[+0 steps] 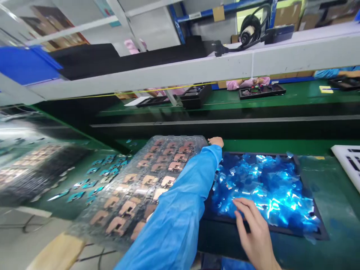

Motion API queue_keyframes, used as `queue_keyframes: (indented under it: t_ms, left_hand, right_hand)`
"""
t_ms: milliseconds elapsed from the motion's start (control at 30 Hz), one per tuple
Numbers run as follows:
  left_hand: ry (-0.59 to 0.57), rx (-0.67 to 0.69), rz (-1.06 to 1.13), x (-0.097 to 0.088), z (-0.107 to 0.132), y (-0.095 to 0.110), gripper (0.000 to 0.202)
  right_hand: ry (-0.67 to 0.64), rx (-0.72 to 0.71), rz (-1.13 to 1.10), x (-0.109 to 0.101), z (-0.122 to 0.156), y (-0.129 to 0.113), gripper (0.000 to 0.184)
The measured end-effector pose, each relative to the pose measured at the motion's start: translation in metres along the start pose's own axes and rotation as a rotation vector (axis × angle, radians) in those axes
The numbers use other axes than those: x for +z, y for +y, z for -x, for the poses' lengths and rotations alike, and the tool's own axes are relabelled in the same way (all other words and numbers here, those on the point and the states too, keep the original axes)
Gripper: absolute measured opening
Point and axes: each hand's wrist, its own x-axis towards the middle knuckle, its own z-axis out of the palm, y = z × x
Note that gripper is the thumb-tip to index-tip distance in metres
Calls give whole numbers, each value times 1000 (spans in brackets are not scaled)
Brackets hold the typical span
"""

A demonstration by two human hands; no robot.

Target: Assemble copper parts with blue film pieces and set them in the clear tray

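Observation:
My left arm in a blue sleeve reaches across a clear plastic tray (144, 167), and my left hand (216, 141) is at its far right corner. The fingers curl toward the corner and seem closed on its edge, though they are partly hidden. Rows of copper-coloured flat parts (149, 180) sit in the tray's pockets. Bare and open, my right hand (253, 228) is over the near edge of a black tray (305, 180), its thumb and fingers apart. Crumpled pieces of shiny blue film (261, 183) fill that tray.
Blue-filmed parts (104, 170) lie scattered on the green table left of the clear tray. Farther left stands a blurred stack of trays (36, 168). A white tray (348, 161) is at the right edge. A shelf beam (182, 71) crosses above; a co-worker's pink sleeves (234, 84) show behind.

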Motion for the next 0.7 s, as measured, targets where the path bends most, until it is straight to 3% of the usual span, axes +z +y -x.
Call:
queue_keyframes:
  t_ms: [100,200,367,467,567,633,700]
  left_hand:
    - [93,-71,52,2,9,-6,46]
    - [121,-59,135,-14,15,-4,42]
    - [-62,182,388,-44,42,25,20]
    - [-238,376,548,-52,86,33,12]
    - [-381,554,656,-52,143,21,15]
    - [-438,592,700,-47,181,7,17]
    - [-419,563,719,-40,212,-7,13]
  right_hand:
    - [9,-9,2,-6,2,7,29]
    - [13,7,-17,-14,-3,16,28]
    - [211,174,-98,-26,-36,31,21]
    - [327,285,-195,-32,-63,39,35]
    - [309,347,-342,-33,-80,39,47]
    - [245,368,-421,-32,-82,34,41]
    - [176,391,-479,-31,-79,28,31]
